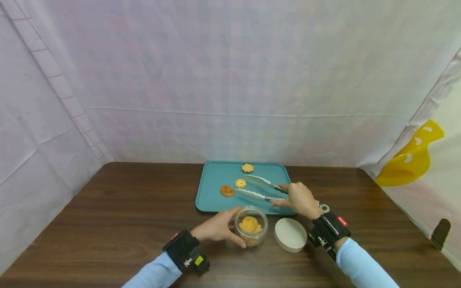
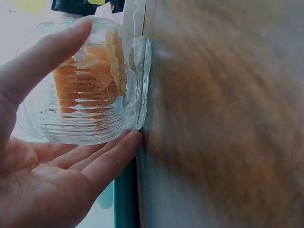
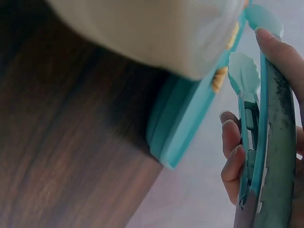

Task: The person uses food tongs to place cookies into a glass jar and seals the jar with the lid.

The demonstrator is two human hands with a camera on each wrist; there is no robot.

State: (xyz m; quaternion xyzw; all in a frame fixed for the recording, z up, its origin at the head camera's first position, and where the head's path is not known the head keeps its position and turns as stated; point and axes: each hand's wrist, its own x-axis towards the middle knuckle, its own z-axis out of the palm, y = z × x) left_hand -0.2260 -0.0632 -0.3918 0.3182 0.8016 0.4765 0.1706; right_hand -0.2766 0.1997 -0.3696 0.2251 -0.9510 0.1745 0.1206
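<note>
My left hand holds a clear glass jar on the table, thumb on one side and fingers on the other. Inside the open-topped jar are several yellow crackers. My right hand grips metal tongs with pale scalloped tips. The arms of the tongs are spread over a teal tray. A round yellow cracker lies on the tray by the gap between the tips, seemingly unpinched. A brown pretzel-shaped cracker lies to its left, and a flower-shaped cracker behind it.
A whitish round lid lies on the brown wooden table, right of the jar and below my right wrist. Pale cloth hangs behind the table and at the sides. A yellow shape shows on the right-hand cloth.
</note>
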